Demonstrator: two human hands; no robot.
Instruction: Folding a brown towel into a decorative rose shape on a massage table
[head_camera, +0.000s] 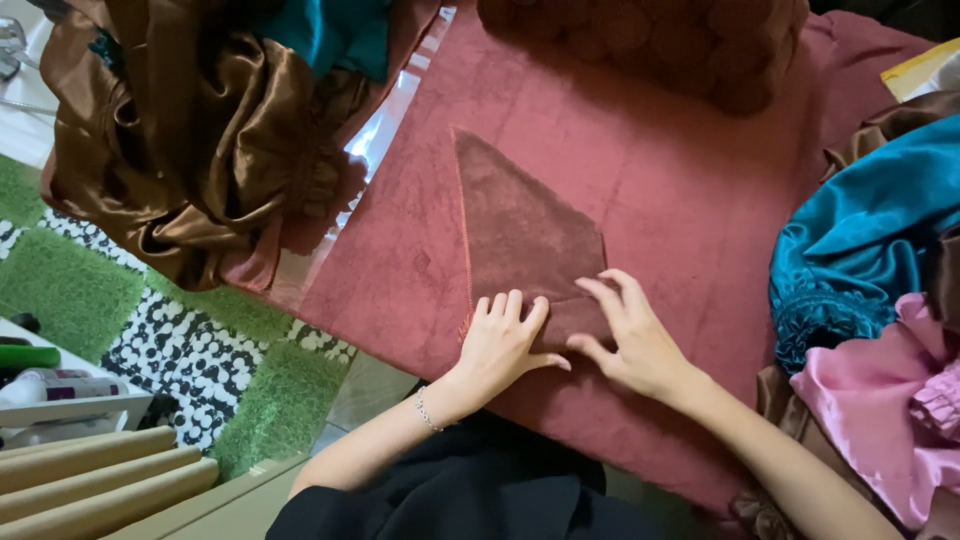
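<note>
- A brown cloth, folded to a rough triangle with its point away from the person, lies flat on a red towel; its near edge sits under the fingers of both hands.
- The left hand lies palm down on the cloth's near left corner, fingers spread and flat, pressing rather than gripping, thumb out to the right.
- The right hand rests just beside it on the near right part of the cloth, fingers stretched out and open, tips pointing left and up along the fold; thumb tips of the two hands are close together, whether touching cannot be told.
- A thin bracelet circles the left wrist, just behind the fingers.
- Beyond the fingertips, past the cloth's point, a quilted brown cushion sits at the towel's far edge.
- Well to the left of the left fingers, a heap of brown satin spills over the towel's edge, with teal fabric showing on top.
- Right of the right fingers lie teal satin and, nearer the person, pink satin.
- Below left, green and pebble-patterned floor mats show.
</note>
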